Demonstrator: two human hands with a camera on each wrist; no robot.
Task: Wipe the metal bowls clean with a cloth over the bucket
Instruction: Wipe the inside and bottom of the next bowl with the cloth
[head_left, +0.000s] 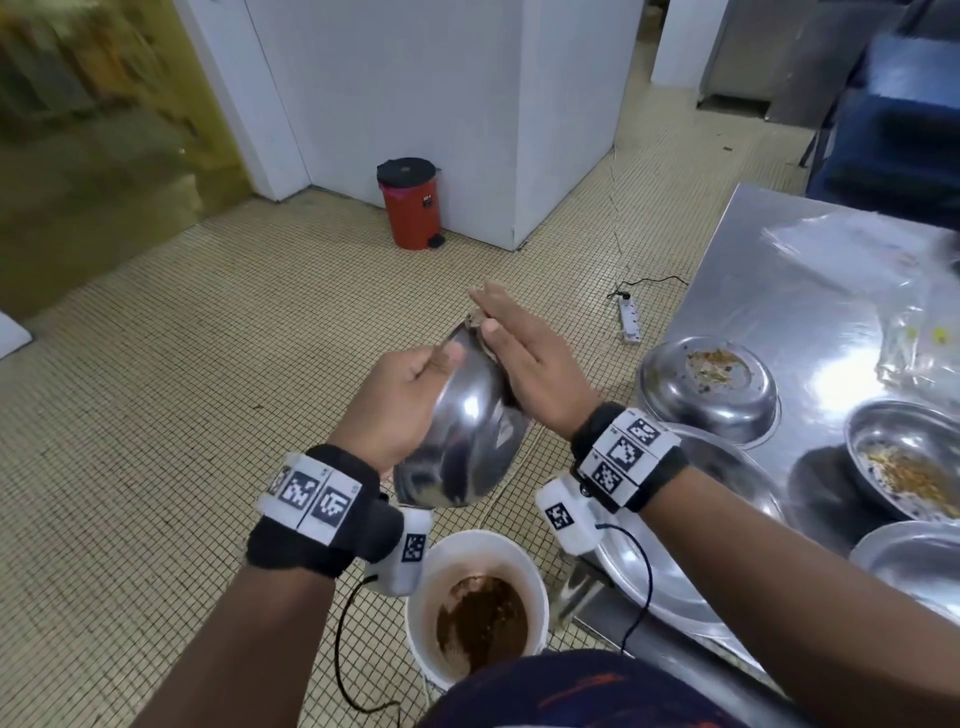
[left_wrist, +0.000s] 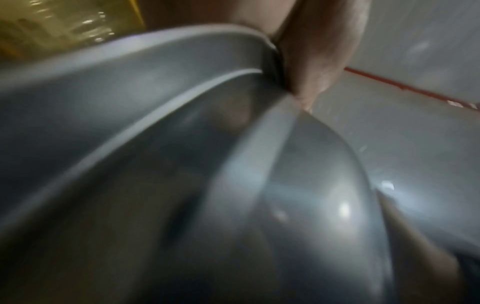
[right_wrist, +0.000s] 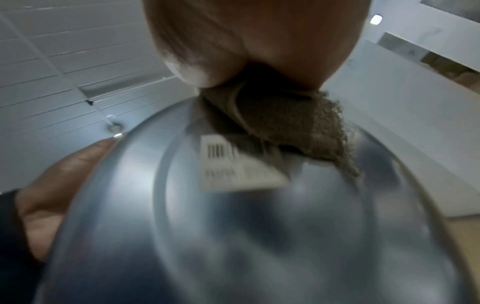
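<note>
Two hands work one metal bowl (head_left: 462, 431), held tilted on edge in the air above a white bucket (head_left: 478, 603) standing on the tiled floor (head_left: 182, 389) just off the near left corner of the counter (head_left: 769, 291). Left hand (head_left: 400, 405): fingers curled around the bowl rim, thumb laid over the upper edge, palm against the outer wall. Right hand (head_left: 524, 364): fingers straight and spread flat, pressing a brown cloth (right_wrist: 285, 127) against the underside of the bowl. In the right wrist view the cloth sits between the palm and the bowl base, next to a white barcode sticker (right_wrist: 233, 164) stuck on the base. The bucket holds brown liquid waste.

On the counter, near its left edge, one steel bowl (head_left: 709, 382) stands upside down with food residue on its base; a second soiled bowl (head_left: 904, 457) stands upright to its right. A red pedal bin (head_left: 410, 202) stands against the far wall, and a power strip (head_left: 628, 322) lies on the floor
</note>
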